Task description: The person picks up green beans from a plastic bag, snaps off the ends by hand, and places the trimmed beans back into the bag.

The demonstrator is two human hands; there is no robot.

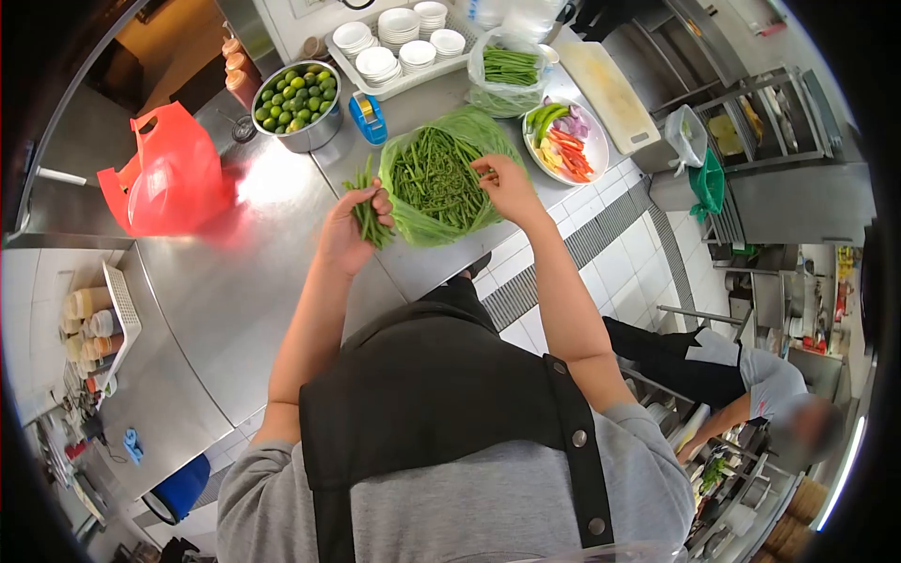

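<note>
A light-green plastic bag [502, 141] lies opened out on the steel counter, heaped with thin green vegetable stems [436, 178]. At its left side, my left hand [349, 230] is closed around a small bunch of similar stems [369, 211], whose ends stick out above and below the fist. Over the right side of the heap is my right hand [510, 188], its fingers bent and drawn together at the stems. Whatever lies between those fingertips is too small to make out.
Behind the bag stand a bowl of limes [324, 131], a blue tape dispenser [368, 120] and a tray [385, 91] of stacked white dishes. A plate [603, 150] of cut vegetables, a cutting board [610, 94] and a red bag [178, 178] flank it. A co-worker [751, 375] bends at right.
</note>
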